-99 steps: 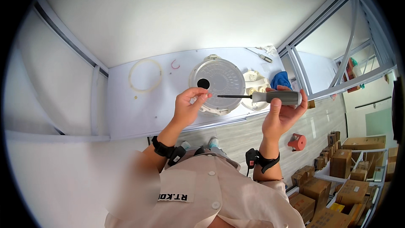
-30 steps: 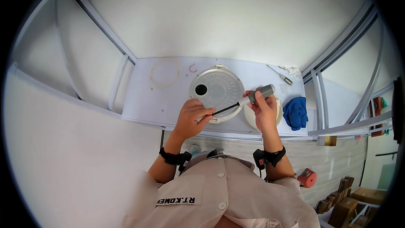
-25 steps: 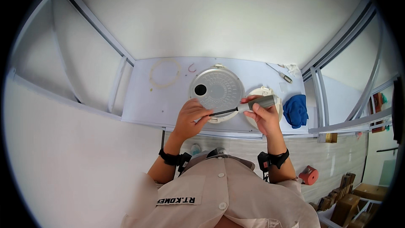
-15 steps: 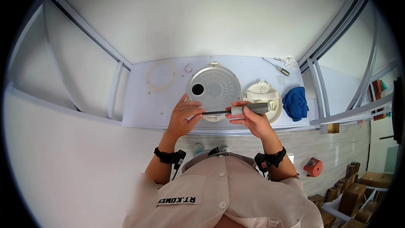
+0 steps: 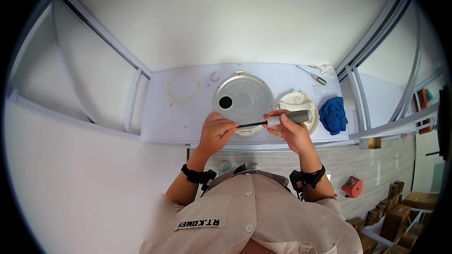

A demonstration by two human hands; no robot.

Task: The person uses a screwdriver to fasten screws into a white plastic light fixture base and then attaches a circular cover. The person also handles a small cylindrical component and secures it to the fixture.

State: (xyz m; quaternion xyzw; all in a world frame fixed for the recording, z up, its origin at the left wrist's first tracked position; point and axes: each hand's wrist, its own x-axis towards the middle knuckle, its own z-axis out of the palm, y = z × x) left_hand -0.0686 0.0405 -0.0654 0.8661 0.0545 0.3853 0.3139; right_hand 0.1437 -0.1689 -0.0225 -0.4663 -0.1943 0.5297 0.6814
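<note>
A screwdriver (image 5: pixel 293 117) with a grey handle and dark shaft lies nearly level above the table's front part. My right hand (image 5: pixel 296 134) is closed round its handle, the shaft pointing left. The fingers of my left hand (image 5: pixel 217 132) pinch together at the shaft's tip; whether a small part is held there too is hidden. Just beyond and partly below my hands sits a round appliance lid (image 5: pixel 249 91) with a silvery metal plate, a dark round hole and pale clips at its rim. A cream plastic cover (image 5: pixel 296 98) lies to its right, partly hidden by my right hand and the handle.
A blue cloth (image 5: pixel 333 115) lies at the table's right, with another screwdriver (image 5: pixel 316 77) and a white crumpled cloth (image 5: pixel 326 69) behind it. A pale ring (image 5: pixel 183 85) and a small red wire (image 5: pixel 214 76) lie at the left. Metal frame posts (image 5: pixel 356 95) flank the table.
Both hands and the screwdriver have shifted slightly right in the picture, as has the whole table scene. The screwdriver tilts a little more, its handle end higher in the picture. The grip looks unchanged.
</note>
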